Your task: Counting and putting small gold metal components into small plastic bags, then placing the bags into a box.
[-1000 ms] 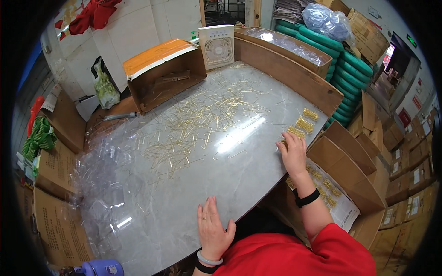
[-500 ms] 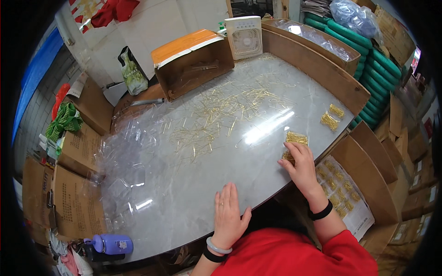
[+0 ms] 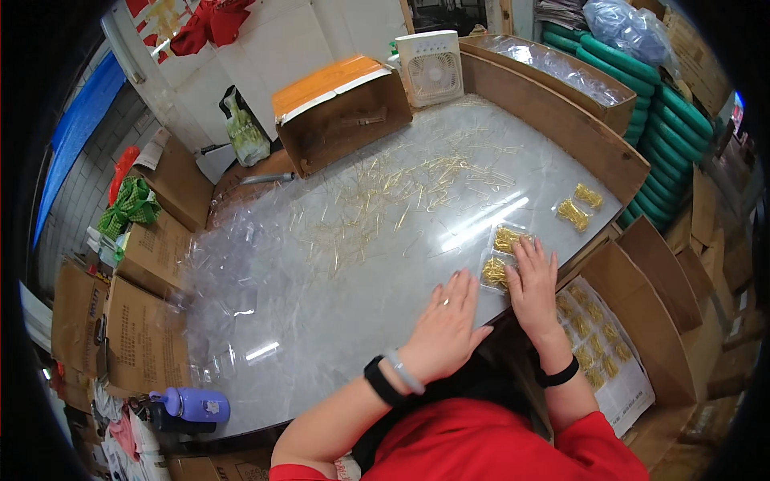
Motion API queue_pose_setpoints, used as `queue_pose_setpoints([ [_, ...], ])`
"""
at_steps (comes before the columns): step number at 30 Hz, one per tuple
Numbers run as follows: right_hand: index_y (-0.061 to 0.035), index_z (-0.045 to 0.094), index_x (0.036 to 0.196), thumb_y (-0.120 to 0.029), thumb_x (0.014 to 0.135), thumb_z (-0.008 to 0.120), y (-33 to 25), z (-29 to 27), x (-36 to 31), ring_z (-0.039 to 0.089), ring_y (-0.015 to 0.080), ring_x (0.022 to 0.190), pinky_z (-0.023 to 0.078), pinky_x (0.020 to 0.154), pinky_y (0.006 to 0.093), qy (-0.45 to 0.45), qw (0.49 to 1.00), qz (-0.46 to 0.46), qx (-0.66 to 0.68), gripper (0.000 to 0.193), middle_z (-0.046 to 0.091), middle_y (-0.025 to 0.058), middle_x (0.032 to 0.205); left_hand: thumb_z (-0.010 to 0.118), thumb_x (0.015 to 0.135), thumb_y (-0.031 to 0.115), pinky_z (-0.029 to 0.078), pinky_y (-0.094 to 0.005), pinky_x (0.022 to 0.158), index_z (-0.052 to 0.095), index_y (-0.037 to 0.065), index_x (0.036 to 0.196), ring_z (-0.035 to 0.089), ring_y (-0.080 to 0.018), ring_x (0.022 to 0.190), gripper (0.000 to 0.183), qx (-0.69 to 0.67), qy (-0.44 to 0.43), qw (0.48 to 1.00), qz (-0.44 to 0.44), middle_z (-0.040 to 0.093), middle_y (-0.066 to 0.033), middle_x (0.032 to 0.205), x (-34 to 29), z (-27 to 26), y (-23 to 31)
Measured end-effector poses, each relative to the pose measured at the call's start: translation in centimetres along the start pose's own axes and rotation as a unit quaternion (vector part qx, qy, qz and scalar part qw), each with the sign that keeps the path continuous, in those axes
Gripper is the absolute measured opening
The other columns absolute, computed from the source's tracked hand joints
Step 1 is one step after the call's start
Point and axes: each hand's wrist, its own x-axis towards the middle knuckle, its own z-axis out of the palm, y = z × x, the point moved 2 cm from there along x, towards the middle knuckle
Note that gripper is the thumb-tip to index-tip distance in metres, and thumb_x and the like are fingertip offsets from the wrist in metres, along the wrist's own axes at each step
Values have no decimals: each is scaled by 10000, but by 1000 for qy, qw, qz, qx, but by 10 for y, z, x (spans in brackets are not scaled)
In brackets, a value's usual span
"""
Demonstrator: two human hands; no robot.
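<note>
A clear plastic pack point(image 3: 491, 258) with two bundles of thin bent gold wire pieces lies near the table's right front edge. My right hand point(image 3: 535, 289) rests along its right side, fingers stretched, covering part of the pack. Flat and with fingers extended, my left hand point(image 3: 447, 325) lies just left of the pack's near end, apart from it. Farther right on the table sits another pack point(image 3: 574, 212) with two gold bundles. Loose gold wire pieces point(image 3: 425, 184) are scattered over the table's middle and far part.
Clear plastic packs point(image 3: 233, 280) heap up at the table's left. At the back stand a tipped carton point(image 3: 341, 120) and a white fan point(image 3: 431, 68). A carton point(image 3: 634, 301) at my right holds rows of gold packs. A purple bottle point(image 3: 192, 405) stands front left.
My left hand has moved right and forward, close to the pack. My right hand's fingers have straightened and shifted to the pack's right side, uncovering more of the gold bundles.
</note>
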Motion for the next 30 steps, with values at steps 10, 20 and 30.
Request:
queue_pose_setpoints([
  [10,0,522,1338,-172,975,553,40,-9,22,664,383,963,522,863,441,-34,973,189,129,403,680,212,1070,522,999,420,261,-520,1193,324,-46,1509,280,-414,1474,718,83,-43,995,37,310,-241,1577,56,45,-13],
  [20,-5,497,1326,-72,936,601,58,9,33,605,119,550,488,431,273,-39,916,293,272,410,607,66,804,570,977,402,283,-490,1187,369,-57,1466,325,-433,1440,700,43,-53,997,25,379,-261,1517,46,30,-9],
  [30,-14,581,1215,-158,930,617,28,-13,3,661,371,900,512,801,450,-55,968,209,124,321,672,196,962,717,878,197,353,-474,1141,392,-52,1410,388,-457,1374,671,-80,36,995,39,468,-268,1397,39,34,-18],
])
